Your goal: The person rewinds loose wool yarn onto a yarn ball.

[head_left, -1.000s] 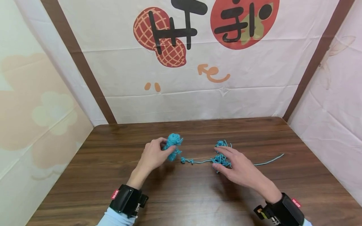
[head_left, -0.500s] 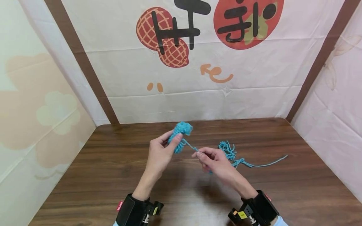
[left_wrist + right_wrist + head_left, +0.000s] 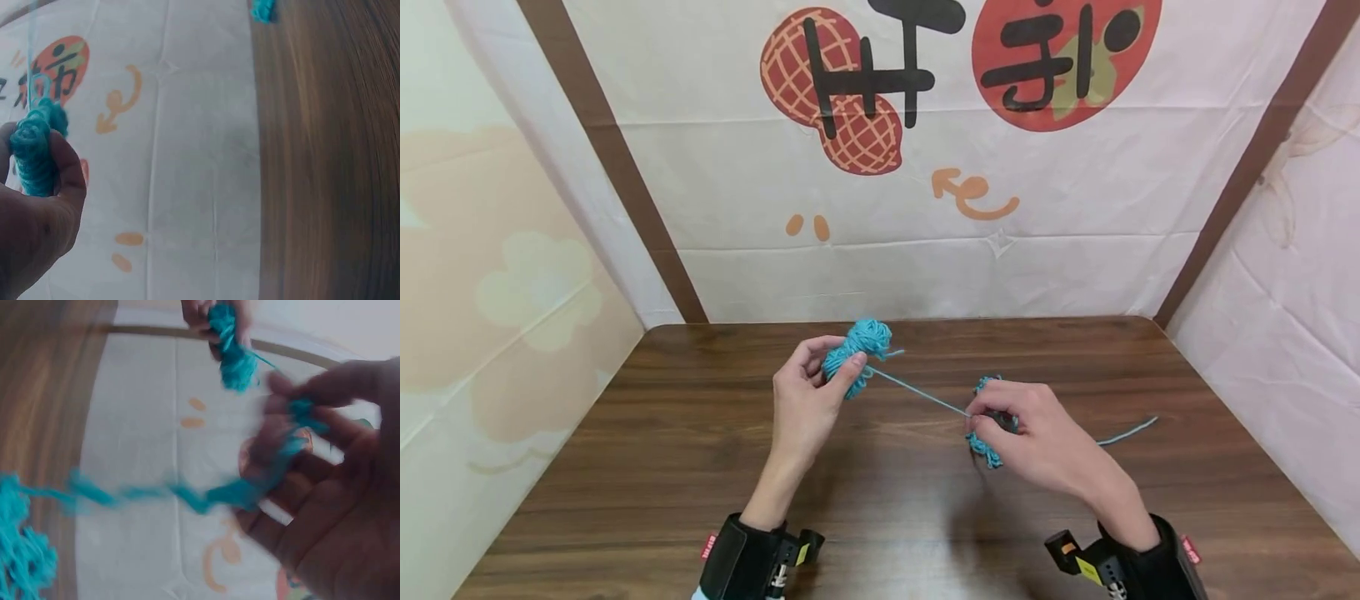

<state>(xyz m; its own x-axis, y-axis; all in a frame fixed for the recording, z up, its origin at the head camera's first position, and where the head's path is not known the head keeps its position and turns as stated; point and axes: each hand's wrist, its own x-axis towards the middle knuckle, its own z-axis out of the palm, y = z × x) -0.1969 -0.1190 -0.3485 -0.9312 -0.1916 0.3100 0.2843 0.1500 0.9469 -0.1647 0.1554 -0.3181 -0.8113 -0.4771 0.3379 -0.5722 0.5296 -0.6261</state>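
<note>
My left hand (image 3: pixel 808 392) grips a small wound bundle of turquoise yarn (image 3: pixel 867 340) above the far part of the table, thumb in front. From the bundle a taut yarn strand (image 3: pixel 917 390) slopes down to my right hand (image 3: pixel 1037 425), which pinches it between thumb and fingertips. In the right wrist view a kinked, knotted length of yarn (image 3: pixel 187 495) trails from those fingers, blurred. It leads to a loose yarn tangle (image 3: pixel 25 550); in the head view the right hand partly hides this tangle. The left wrist view shows the bundle (image 3: pixel 36 150) between thumb and fingers.
A loose yarn tail (image 3: pixel 1131 430) lies on the brown wooden table (image 3: pixel 880 517) to the right of the right hand. Behind the table's far edge hangs a white printed cloth (image 3: pixel 737 192), with further cloth at both sides.
The left hand has lifted the yarn bundle off the table. The right hand has moved from over the tangle to pinch the strand, then drawn it right, lengthening the taut stretch.
</note>
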